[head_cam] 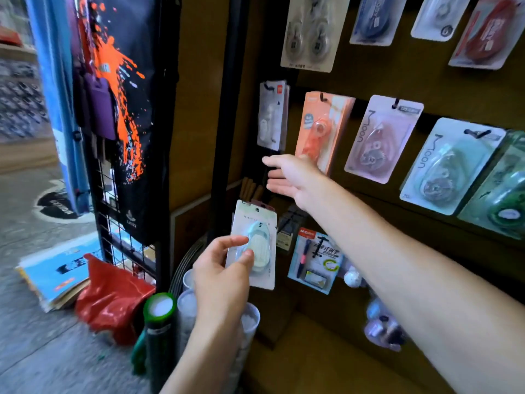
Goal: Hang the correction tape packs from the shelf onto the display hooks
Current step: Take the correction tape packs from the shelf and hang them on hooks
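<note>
Head view: a pale green correction tape pack point(253, 245) is held upright in the left hand point(221, 275), pinched by thumb and fingertips across its blister, low in front of a brown display board point(443, 89). The right hand point(289, 177) is stretched out toward the board with fingers straight and relaxed, grasping nothing, its fingertips just below a white pack point(272, 115) that hangs on a hook at the board's left edge. Beside that, an orange pack point(322, 132) is seen hanging, then a pink pack point(382, 139) and a light blue pack point(451, 166), each on its own hook. Further packs are hung in a row above. Below the right forearm, a blue-carded pen pack point(314, 261) is hung on the board. To the left, a black wire rack point(119, 194) with an orange-splashed bag point(125, 89) is seen, with a red plastic bag point(113, 297) and a stack of blue booklets point(54, 277) on the floor.
</note>
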Action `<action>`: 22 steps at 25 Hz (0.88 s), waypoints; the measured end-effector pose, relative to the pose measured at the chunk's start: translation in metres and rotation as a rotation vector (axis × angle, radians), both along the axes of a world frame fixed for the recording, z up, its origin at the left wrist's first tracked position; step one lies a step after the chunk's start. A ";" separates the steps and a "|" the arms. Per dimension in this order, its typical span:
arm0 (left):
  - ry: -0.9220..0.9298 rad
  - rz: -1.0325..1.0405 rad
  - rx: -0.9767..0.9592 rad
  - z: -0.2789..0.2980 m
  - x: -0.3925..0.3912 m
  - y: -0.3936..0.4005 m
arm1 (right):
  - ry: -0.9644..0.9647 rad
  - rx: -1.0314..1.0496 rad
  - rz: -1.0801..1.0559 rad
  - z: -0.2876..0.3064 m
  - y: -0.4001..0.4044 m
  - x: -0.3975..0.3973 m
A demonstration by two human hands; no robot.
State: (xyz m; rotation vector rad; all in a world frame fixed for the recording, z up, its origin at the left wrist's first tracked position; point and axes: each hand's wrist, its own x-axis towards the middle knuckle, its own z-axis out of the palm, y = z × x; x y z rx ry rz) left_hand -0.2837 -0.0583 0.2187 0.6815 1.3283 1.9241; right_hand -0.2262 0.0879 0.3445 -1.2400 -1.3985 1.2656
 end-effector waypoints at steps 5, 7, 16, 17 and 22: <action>0.001 -0.021 0.026 0.004 0.025 -0.015 | -0.078 0.054 0.039 -0.057 -0.083 0.070; -0.036 -0.112 0.080 0.012 0.043 -0.026 | 0.065 -0.127 0.193 -0.073 -0.111 0.099; 0.381 -0.563 -0.014 0.007 0.171 -0.021 | 0.375 0.158 -0.245 -0.053 -0.181 0.313; 0.508 -0.611 -0.015 0.004 0.188 -0.019 | 0.401 0.218 -0.310 -0.043 -0.191 0.341; 0.888 -0.762 0.035 0.005 0.274 -0.025 | 0.403 0.433 -0.575 -0.010 -0.227 0.453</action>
